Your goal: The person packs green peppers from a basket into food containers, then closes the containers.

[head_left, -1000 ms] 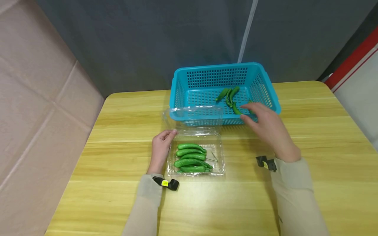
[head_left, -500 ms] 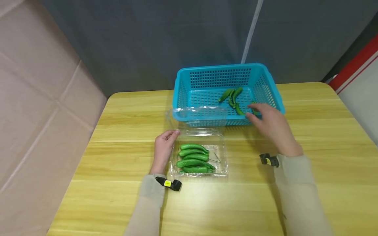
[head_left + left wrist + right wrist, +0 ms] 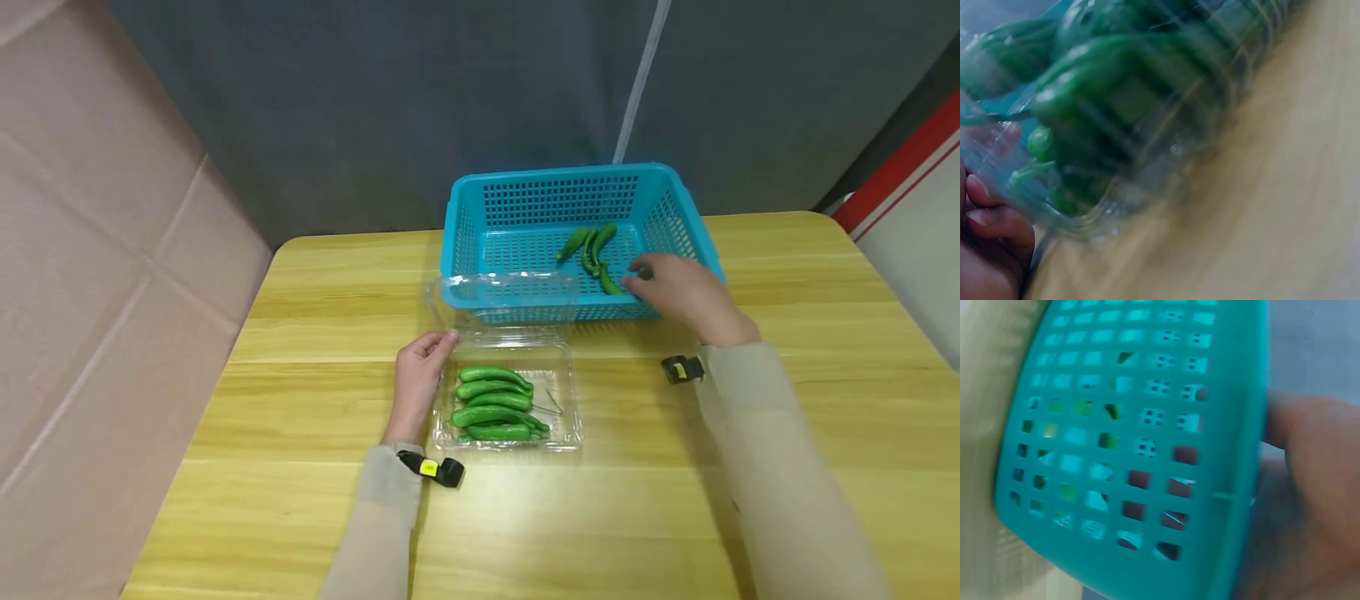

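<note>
My left hand pinches the left edge of an open clear plastic clamshell box near its hinge. Several green chili peppers lie side by side in the box, their stems to the right; in the left wrist view these peppers show through the clear wall. Beyond it, my right hand reaches over the front right rim of a blue plastic basket, thumb and index finger apart. More green peppers lie in the basket beside it. In the right wrist view, the basket wall hides my lower fingers.
The raised lid leans back over the basket's front rim. All stands on a wooden table. A dark grey curtain hangs behind the table, and a pale tiled wall is at the left.
My right hand has moved forward and lower into the basket, covering the pepper at its right side. My left hand keeps hold of the box, which has not moved on the table.
</note>
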Motion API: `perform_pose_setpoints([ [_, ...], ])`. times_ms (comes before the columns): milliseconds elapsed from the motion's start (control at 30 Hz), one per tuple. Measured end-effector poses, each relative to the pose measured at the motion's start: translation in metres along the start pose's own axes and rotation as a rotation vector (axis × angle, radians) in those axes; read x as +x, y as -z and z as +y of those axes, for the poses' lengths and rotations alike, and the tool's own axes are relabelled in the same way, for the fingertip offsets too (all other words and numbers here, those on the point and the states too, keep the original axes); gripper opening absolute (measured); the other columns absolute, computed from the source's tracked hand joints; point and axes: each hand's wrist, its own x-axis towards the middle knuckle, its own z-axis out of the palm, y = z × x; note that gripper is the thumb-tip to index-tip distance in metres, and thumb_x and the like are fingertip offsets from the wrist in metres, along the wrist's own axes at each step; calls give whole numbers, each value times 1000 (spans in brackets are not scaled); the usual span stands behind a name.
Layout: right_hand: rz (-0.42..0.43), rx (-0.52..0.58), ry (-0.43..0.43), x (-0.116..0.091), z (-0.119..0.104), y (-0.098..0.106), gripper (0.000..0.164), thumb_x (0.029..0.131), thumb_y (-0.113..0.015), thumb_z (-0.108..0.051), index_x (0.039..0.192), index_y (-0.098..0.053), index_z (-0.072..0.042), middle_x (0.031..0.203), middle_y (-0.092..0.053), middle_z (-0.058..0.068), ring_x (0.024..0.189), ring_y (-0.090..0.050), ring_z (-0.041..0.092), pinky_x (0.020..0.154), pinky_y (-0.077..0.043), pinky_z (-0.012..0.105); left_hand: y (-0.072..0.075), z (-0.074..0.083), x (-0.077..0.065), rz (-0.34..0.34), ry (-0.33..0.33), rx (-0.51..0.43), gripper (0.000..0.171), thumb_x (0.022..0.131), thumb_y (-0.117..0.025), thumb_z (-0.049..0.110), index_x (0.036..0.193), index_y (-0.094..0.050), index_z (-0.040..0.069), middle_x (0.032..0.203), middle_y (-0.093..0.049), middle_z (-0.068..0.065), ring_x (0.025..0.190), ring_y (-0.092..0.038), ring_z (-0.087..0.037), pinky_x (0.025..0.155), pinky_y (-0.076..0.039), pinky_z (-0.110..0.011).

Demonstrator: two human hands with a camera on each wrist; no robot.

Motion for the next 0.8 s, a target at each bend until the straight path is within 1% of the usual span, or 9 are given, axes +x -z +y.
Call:
perform_pose_setpoints([
  [67,-28,0,-8,4,1,1,52,91,-44,-42,123,-48,-2,118,-52,21,104,-48,37,82,-37,54,0,2,-1,2,-1,7,30,85,-60,29,92,-67,1,50,-41,3,40,-32,-5,38,-27,-21],
  [167,-80,-13,-7,13,2,1,52,90,-45,-42,123,-49,-1,121,-50,22,109,-44,40,84,-36,56,0,2,-2,3,-3,18,30,85,-60,30,91,-67,2,50,-42,3,39,-32,-5,38,-27,-21],
  [200,-99,-18,-9,16,3,2,52,90,-46,-42,123,-49,-1,123,-48,22,110,-43,40,85,-36,56,0,6,-3,5,4,24,30,86,-60,29,92,-67,1,50,-42,2,39,-32,-4,38,-28,-21],
  [233,-119,-17,-10,19,4,2,53,90,-46,-41,124,-48,-1,124,-47,23,112,-42,41,85,-35,56,1,6,-2,4,4,26,30,86,-60,30,92,-67,1,50,-42,2,39,-32,-4,38,-28,-21],
  [333,-159,-20,-11,27,5,3,52,90,-47,-38,125,-46,0,128,-42,24,114,-38,43,85,-35,57,2,-4,3,-2,11,10,33,84,-61,35,92,-68,3,50,-41,2,38,-32,-6,37,-28,-23],
  [467,-172,-28,-14,33,5,3,51,89,-50,-35,125,-46,2,129,-40,26,113,-38,44,85,-35,57,1,-19,9,8,13,0,39,79,-62,46,90,-69,9,49,-42,1,39,-33,-9,36,-27,-23],
  [500,-173,-27,-13,35,5,2,51,88,-51,-34,125,-46,2,129,-40,26,112,-38,45,85,-35,57,1,-21,9,11,10,5,40,78,-61,48,90,-69,11,49,-41,1,39,-33,-9,36,-27,-23],
  [633,-185,-26,-19,39,4,0,52,87,-54,-31,124,-45,4,127,-41,27,111,-40,44,84,-37,55,-1,-24,8,19,5,20,41,77,-60,52,89,-69,14,49,-41,1,39,-32,-10,36,-26,-23],
  [800,-218,-34,-58,42,0,-3,56,86,-55,-32,126,-42,4,130,-38,26,112,-38,44,84,-37,56,-1,-25,6,14,26,19,37,79,-61,49,89,-69,15,49,-41,1,39,-32,-10,37,-27,-23],
])
